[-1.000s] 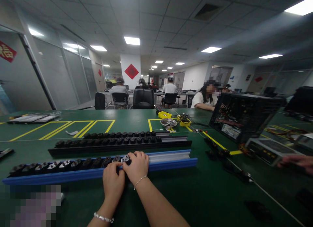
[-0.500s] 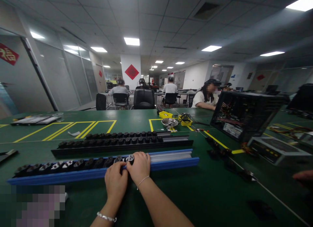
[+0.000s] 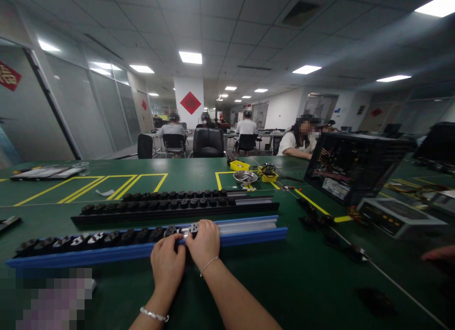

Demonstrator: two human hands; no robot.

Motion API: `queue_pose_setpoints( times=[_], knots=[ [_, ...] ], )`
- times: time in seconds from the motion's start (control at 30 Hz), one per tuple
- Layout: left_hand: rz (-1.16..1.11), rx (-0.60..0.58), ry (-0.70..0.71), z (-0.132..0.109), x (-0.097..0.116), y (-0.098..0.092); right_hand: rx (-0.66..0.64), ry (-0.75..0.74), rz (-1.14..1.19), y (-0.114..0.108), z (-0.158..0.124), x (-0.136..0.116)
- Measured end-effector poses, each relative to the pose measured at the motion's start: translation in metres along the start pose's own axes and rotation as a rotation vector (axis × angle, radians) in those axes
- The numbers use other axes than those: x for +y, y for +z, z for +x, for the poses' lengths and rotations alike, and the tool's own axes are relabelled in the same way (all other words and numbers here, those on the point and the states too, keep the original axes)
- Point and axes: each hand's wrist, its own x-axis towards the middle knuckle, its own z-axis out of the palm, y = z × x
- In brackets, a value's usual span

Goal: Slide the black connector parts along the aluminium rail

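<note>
A long blue rail (image 3: 249, 236) lies across the green table in front of me, its left part filled with a row of black socket modules (image 3: 127, 237). My right hand (image 3: 205, 242) is closed around one socket module (image 3: 193, 229) in the rail's channel, a little right of the row's end. Just left of it, my left hand (image 3: 168, 259) has its fingers bent over the rail's front wall, beside the last module (image 3: 170, 231) of the row. The fingertips of both hands nearly meet. To the right, the silver channel (image 3: 245, 226) shows bare.
Behind lie black rails (image 3: 256, 208) with similar modules. A metal bowl (image 3: 245, 177), yellow bins (image 3: 240, 165), an open computer case (image 3: 355, 169) and a power supply (image 3: 398, 216) stand farther right. Loose black parts (image 3: 330, 237) are scattered there. Another person's hand (image 3: 439, 254) shows at right.
My right hand and its socket module have shifted slightly right, widening the gap to the row. The left hand has barely moved. The view has turned slightly.
</note>
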Motion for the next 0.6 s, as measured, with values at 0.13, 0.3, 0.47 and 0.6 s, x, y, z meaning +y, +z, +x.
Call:
queue_pose_setpoints(
  times=[0.13, 0.3, 0.47, 0.6],
  knots=[
    [-0.013, 0.003, 0.006, -0.0006, -0.0011, 0.0006, 0.016, -0.007, -0.008, 0.0, -0.0018, 0.0007],
    [-0.036, 0.012, 0.016, -0.0008, -0.0019, 0.001, 0.034, 0.006, 0.007, 0.0019, -0.0031, 0.0025],
    [-0.045, 0.024, 0.018, -0.0006, -0.0013, 0.0007, 0.051, 0.014, 0.005, 0.0019, -0.0035, 0.0045],
    [-0.045, 0.023, 0.019, -0.0007, -0.001, 0.0009, 0.065, 0.022, 0.025, 0.0006, -0.0035, 0.006]
  ],
)
